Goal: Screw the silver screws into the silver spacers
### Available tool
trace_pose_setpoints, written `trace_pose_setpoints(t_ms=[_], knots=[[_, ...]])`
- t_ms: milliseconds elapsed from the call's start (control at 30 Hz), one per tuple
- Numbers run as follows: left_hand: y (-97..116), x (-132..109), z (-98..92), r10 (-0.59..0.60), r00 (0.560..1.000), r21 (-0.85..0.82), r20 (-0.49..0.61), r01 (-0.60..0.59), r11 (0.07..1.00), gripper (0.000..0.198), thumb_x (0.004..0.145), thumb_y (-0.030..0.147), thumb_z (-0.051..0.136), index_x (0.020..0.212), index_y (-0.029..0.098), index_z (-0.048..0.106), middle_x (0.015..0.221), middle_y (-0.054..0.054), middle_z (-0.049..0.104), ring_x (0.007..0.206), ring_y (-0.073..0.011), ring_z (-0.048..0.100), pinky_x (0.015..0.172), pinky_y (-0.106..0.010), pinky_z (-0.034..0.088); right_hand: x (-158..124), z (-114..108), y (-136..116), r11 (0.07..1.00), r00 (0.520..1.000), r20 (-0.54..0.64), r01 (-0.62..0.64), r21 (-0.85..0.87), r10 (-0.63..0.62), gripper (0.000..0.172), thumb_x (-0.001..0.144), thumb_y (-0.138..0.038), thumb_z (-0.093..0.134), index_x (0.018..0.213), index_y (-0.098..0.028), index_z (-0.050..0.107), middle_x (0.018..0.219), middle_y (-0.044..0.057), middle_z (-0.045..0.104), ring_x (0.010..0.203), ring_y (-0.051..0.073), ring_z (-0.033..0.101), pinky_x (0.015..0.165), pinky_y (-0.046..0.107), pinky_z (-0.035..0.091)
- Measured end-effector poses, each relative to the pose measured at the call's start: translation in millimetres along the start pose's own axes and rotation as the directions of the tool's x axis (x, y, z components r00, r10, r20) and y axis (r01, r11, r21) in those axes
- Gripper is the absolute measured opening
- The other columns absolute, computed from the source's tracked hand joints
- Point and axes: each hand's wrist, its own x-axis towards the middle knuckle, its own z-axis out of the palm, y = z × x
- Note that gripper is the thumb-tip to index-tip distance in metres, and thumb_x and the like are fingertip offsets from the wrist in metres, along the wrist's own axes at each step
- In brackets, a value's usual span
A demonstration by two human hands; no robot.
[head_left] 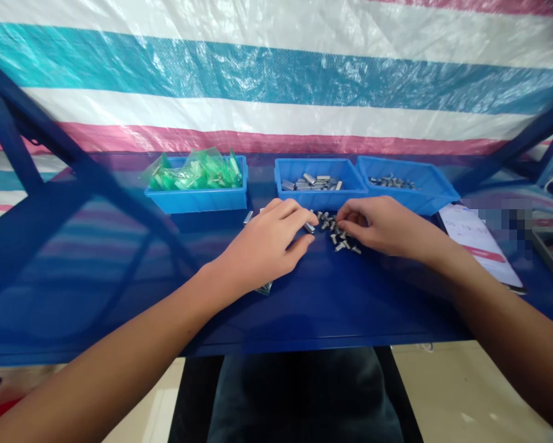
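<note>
My left hand [278, 240] is bent over the blue table, with a small shiny metal block [309, 227] between its thumb and forefinger. Just right of it lies a loose pile of short metal screws [343, 241]. My right hand [382, 226] reaches into that pile from the right, thumb and forefinger pinched at a screw that is mostly hidden by the fingertips. Another metal block [248, 218] rests left of my left hand. Under my left wrist a small clear packet [264, 288] shows in part; its contents are unclear.
Behind the hands stand a blue bin [195, 202] of green packets, a blue bin [322, 200] of metal blocks and a tilted blue bin [430, 197] with small metal parts. A phone-like device [479, 243] lies at right. Blue frame posts [68, 144] flank the table [331, 307].
</note>
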Motion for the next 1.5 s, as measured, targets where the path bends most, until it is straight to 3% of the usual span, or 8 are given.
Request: trace_pose_setpoints(t_ms=[267, 467, 700, 933, 1100, 1233, 1400, 1500], knots=[[-2, 0, 0.3, -0.009, 1.0, -0.013, -0.018, 0.008, 1.0, 0.024, 0.091, 0.027, 0.047, 0.108, 0.017, 0.061, 0.108, -0.007, 0.062, 0.104, -0.0207, 0.053, 0.092, -0.035, 0.042, 2, -1, -5, 1.0, 0.999, -0.053, -0.011, 0.015, 0.012, 0.01, 0.075, -0.017, 0.06, 0.068, -0.021, 0.065, 0.054, -0.003, 0.061, 0.048, 0.011, 0.05, 0.049, 0.026, 0.034], [6, 2, -2.0, -0.115, 0.993, -0.211, -0.028, 0.106, 0.972, 0.026, 0.092, 0.033, 0.046, 0.1, 0.016, 0.064, 0.088, -0.004, 0.068, 0.082, -0.0161, 0.061, 0.076, -0.029, 0.046, -4, 5, -30, 0.951, 0.978, -0.205, 0.101, 0.293, -0.041, 0.01, 0.085, -0.027, 0.057, 0.083, -0.02, 0.064, 0.072, 0.001, 0.066, 0.059, 0.012, 0.054, 0.053, 0.025, 0.041], [5, 6, -3.0, -0.31, 0.946, -0.597, 0.097, 0.304, 0.742, 0.033, 0.092, 0.041, 0.044, 0.085, 0.015, 0.063, 0.08, -0.003, 0.069, 0.075, -0.0133, 0.063, 0.067, -0.025, 0.049, -10, 20, -41, 0.871, 0.96, -0.272, 0.191, 0.454, -0.068, 0.012, 0.088, -0.03, 0.055, 0.09, -0.02, 0.061, 0.076, 0.002, 0.065, 0.067, 0.013, 0.059, 0.058, 0.026, 0.046], [2, 8, -1.8, -0.373, 0.923, -0.787, 0.095, 0.3, 0.54, 0.022, 0.082, 0.031, 0.062, 0.095, 0.014, 0.064, 0.083, -0.004, 0.069, 0.076, -0.0116, 0.065, 0.071, -0.024, 0.053, -10, 22, -43, 0.812, 0.975, -0.223, 0.136, 0.568, -0.007, 0.016, 0.087, -0.029, 0.058, 0.1, -0.02, 0.058, 0.07, -0.001, 0.058, 0.059, 0.01, 0.053, 0.054, 0.024, 0.043], [4, 8, 0.0, -0.386, 0.919, -0.706, -0.083, 0.219, 0.674, 0.017, 0.077, 0.023, 0.065, 0.091, 0.015, 0.061, 0.082, -0.003, 0.068, 0.076, -0.0123, 0.065, 0.072, -0.025, 0.054, -6, 21, -47, 0.763, 0.983, -0.152, 0.019, 0.646, 0.105, 0.018, 0.086, -0.035, 0.058, 0.083, -0.018, 0.059, 0.061, -0.004, 0.051, 0.051, 0.007, 0.043, 0.047, 0.021, 0.036], [7, 5, -0.3, -0.294, 0.936, -0.585, -0.192, 0.132, 0.8, 0.011, 0.078, 0.02, 0.062, 0.089, 0.017, 0.06, 0.081, -0.001, 0.067, 0.074, -0.0114, 0.064, 0.071, -0.024, 0.054, -6, 19, -49, 0.759, 0.984, -0.134, 0.001, 0.651, 0.114, 0.023, 0.086, -0.038, 0.058, 0.076, -0.017, 0.059, 0.058, -0.003, 0.051, 0.05, 0.007, 0.042, 0.046, 0.021, 0.034], [12, 4, -2.6, -0.235, 0.95, -0.515, -0.206, 0.099, 0.852, 0.007, 0.079, 0.015, 0.059, 0.085, 0.018, 0.061, 0.081, 0.0, 0.068, 0.074, -0.0106, 0.064, 0.073, -0.023, 0.054, -7, 20, -44, 0.787, 0.983, -0.166, 0.043, 0.615, 0.076, 0.018, 0.085, -0.035, 0.06, 0.078, -0.018, 0.06, 0.064, -0.001, 0.056, 0.054, 0.008, 0.046, 0.049, 0.023, 0.037], [11, 5, -3.8, -0.267, 0.955, -0.61, -0.13, 0.135, 0.781, 0.012, 0.078, 0.016, 0.06, 0.09, 0.017, 0.061, 0.084, -0.001, 0.068, 0.076, -0.0114, 0.065, 0.073, -0.024, 0.054, -8, 21, -43, 0.806, 0.975, -0.219, 0.094, 0.584, 0.045, 0.011, 0.083, -0.029, 0.06, 0.08, -0.019, 0.06, 0.065, -0.001, 0.058, 0.057, 0.01, 0.049, 0.053, 0.024, 0.04]])
